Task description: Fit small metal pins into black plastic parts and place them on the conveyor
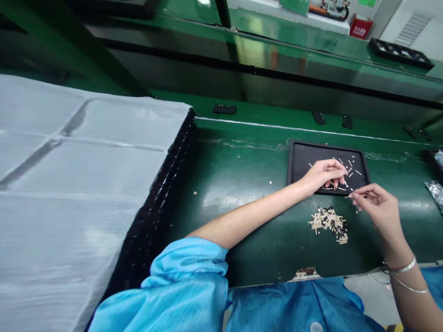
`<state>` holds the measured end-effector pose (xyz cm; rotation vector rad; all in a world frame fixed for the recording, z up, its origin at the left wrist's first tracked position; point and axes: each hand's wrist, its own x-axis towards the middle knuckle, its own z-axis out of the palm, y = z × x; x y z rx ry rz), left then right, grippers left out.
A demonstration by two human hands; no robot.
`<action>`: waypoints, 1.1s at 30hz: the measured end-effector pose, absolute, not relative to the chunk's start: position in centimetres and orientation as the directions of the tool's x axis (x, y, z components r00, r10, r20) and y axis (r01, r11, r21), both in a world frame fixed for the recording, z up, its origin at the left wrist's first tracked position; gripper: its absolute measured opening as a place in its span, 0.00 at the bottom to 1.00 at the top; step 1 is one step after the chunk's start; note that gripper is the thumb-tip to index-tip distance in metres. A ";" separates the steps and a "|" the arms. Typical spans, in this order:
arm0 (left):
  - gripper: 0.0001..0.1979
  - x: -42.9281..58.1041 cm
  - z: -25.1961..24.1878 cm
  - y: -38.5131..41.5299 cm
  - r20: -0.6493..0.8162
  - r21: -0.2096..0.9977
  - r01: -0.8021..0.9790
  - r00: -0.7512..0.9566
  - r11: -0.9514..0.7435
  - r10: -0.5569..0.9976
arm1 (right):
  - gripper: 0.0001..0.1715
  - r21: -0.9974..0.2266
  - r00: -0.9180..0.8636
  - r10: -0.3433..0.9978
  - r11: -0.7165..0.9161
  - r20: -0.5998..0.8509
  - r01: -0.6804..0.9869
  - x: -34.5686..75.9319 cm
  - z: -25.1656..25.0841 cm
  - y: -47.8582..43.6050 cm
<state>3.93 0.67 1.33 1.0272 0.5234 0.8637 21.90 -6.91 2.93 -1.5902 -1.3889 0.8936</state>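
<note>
My left hand [328, 174] hovers over a black tray [301, 154], its fingers curled and the thumb against the forefinger. Whatever lies between those fingertips is too small to name. Scattered across the tray are several thin pale strips [358, 173] and tiny pieces. At the tray's near right corner, my right hand [377, 203] pinches with thumb and forefinger; a tiny pale bit shows by the tips, but I cannot tell whether it is held. On the green table [242, 207], nearer to me than the tray, lies a loose pile of small beige and black pieces [328, 221].
Large stacks wrapped in whitish film [86, 184] fill the left side. Small black parts, one of them a flat plate [224, 109], lie along the table's back. A black bin [399, 53] sits on the shelf above. Silvery packaging [435, 192] rests at the right edge.
</note>
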 end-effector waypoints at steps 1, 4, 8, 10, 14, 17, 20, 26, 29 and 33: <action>0.08 3.9 1.4 0.6 0.004 0.901 -0.357 0.572 0.245 0.820 | 0.13 -0.906 0.137 0.990 -0.037 0.023 0.422 21.6 3.1 -6.4; 0.09 3.8 1.6 0.3 -0.008 0.914 -0.335 0.548 0.229 0.837 | 0.12 -0.884 0.090 0.995 -0.002 0.045 0.468 20.6 3.7 -5.0; 0.08 3.9 1.5 -0.2 0.050 0.951 -0.282 0.544 0.127 0.837 | 0.11 -0.888 -0.013 0.998 0.064 0.065 0.455 19.7 4.7 -3.2; 0.09 3.9 1.4 -0.4 0.097 0.972 -0.232 0.531 0.034 0.842 | 0.12 -0.883 -0.047 0.995 0.104 0.092 0.458 19.4 5.0 -2.4; 0.11 3.8 1.3 -0.6 0.126 0.982 -0.183 0.488 -0.040 0.864 | 0.13 -0.860 -0.051 0.987 0.156 0.150 0.485 18.9 5.0 -1.4; 0.11 3.7 1.4 -0.8 0.124 0.981 -0.188 0.466 -0.039 0.876 | 0.10 -0.853 0.014 0.977 0.181 0.215 0.490 18.6 4.4 -1.5; 0.10 3.7 1.5 -1.0 0.113 0.985 -0.168 0.430 -0.043 0.896 | 0.08 -0.852 0.034 0.972 0.188 0.234 0.489 18.8 3.9 -1.8; 0.09 3.5 1.4 -1.1 0.078 0.994 -0.107 0.441 -0.034 0.894 | 0.10 -0.852 -0.068 0.986 0.166 0.153 0.497 19.5 4.2 -1.8; 0.10 3.4 1.5 -1.2 0.095 0.994 -0.094 0.484 -0.056 0.870 | 0.08 -0.828 -0.059 0.983 0.181 0.176 0.531 19.3 4.5 -2.0; 0.09 3.2 1.8 -1.5 0.066 0.997 -0.071 0.488 -0.036 0.870 | 0.05 -0.827 -0.025 0.976 0.198 0.218 0.526 18.8 4.9 -2.5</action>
